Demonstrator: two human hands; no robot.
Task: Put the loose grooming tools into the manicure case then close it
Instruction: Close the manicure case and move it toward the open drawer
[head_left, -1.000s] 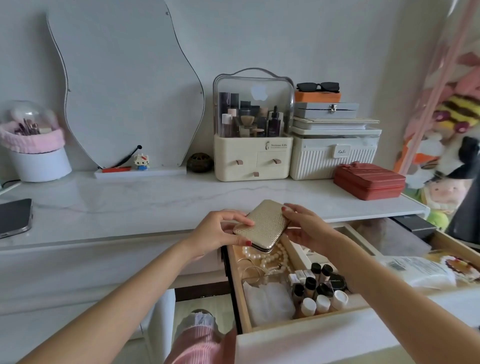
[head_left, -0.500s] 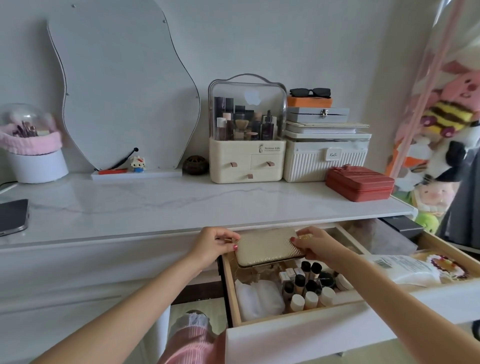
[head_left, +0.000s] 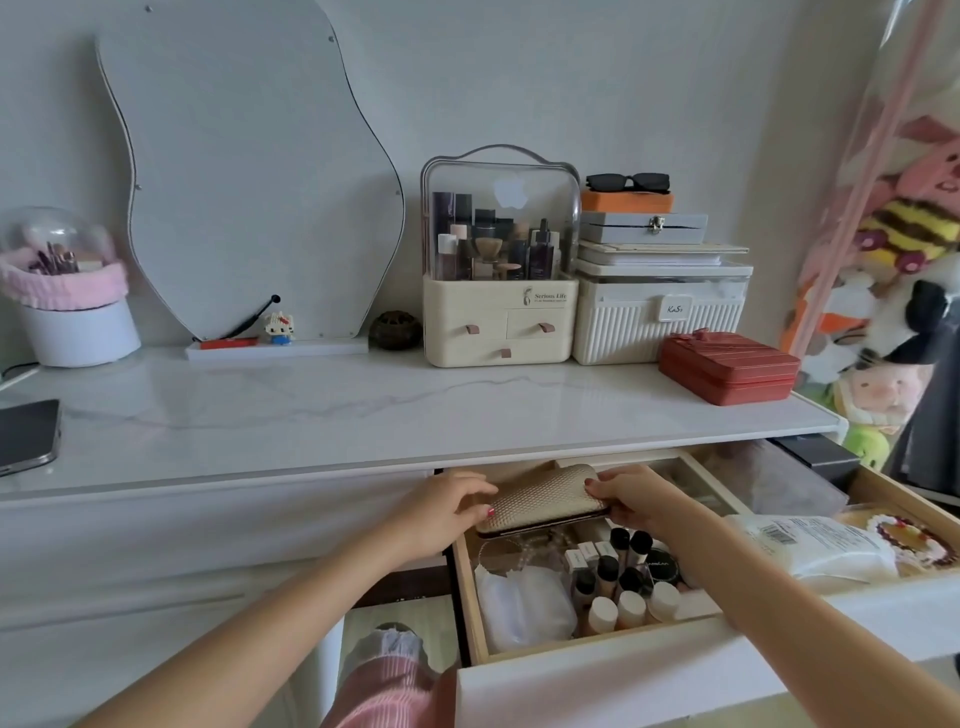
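Your left hand pinches the near-left end of the manicure case, thumb on top and fingers curled under, while your right hand grips its right end the same way. The case, gold and textured, looks closed and sits low over the back of the open drawer, just under the edge of the bench. I'd judge it is either coming out or going in; no loose grooming tools are visible anywhere, so you may be holding a case that is already packed. The risks from here: the case's far edge could catch on the bench's underside if you lift before drawing it clear, and a tilt could drop it onto the small bottles standing directly below, knocking them over. If the clasp is not fastened, tipping could also spill whatever is inside; the clasp itself cannot be seen. On the bench, the cream cosmetics organiser reads "Serious Life", and the ribbed white box beside it carries a small tag that seems to read "KaS".
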